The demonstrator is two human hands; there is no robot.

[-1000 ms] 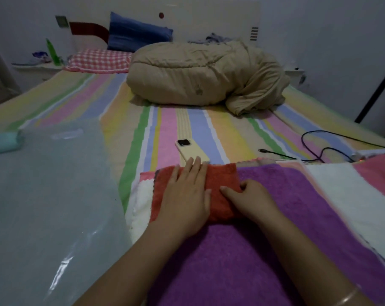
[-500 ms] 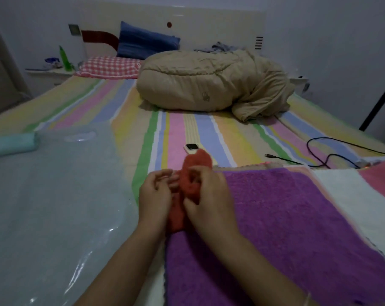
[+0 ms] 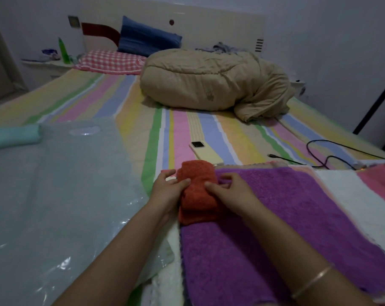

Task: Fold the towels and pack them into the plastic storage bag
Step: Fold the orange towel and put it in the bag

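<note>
Currently held: the orange towel (image 3: pixel 198 191), a narrow folded bundle lying lengthwise on the far left corner of the purple towel (image 3: pixel 286 228).
Left hand (image 3: pixel 167 191): grasps the bundle's left side, thumb across the top and fingers curled along its outer edge, just off the purple towel's left edge.
Right hand (image 3: pixel 229 195): grasps the bundle's right side, thumb pressed on top and fingers curled where the bundle meets the purple towel; a thin bracelet (image 3: pixel 312 283) circles that wrist.
Change over half a second: the bundle was upright then, pinched between both hands at the purple towel's left edge. It now lies down on that towel with a hand on either side.
Change over a full second: the orange towel lay wider and flatter under the left palm. It is now narrower and thicker.
Plastic storage bag (image 3: pixel 54 195): clear and flat, left of the purple towel, lying where it lay before.
Teal rolled towel (image 3: pixel 12 138): well left of the purple towel, at the bag's far end; whether it is inside the bag cannot be told.
White and pink striped towel (image 3: pixel 354 195): spread beneath the purple towel, showing past its right edge.
Phone (image 3: pixel 205 150): just beyond the purple towel's far edge, near the bundle's far end; more of it shows than half a second ago.
Black cable (image 3: pixel 328 151): beyond the purple towel's far right corner.
Beige duvet (image 3: pixel 209 85): well beyond the purple towel, heaped on the striped bedsheet (image 3: pixel 209 129).
</note>
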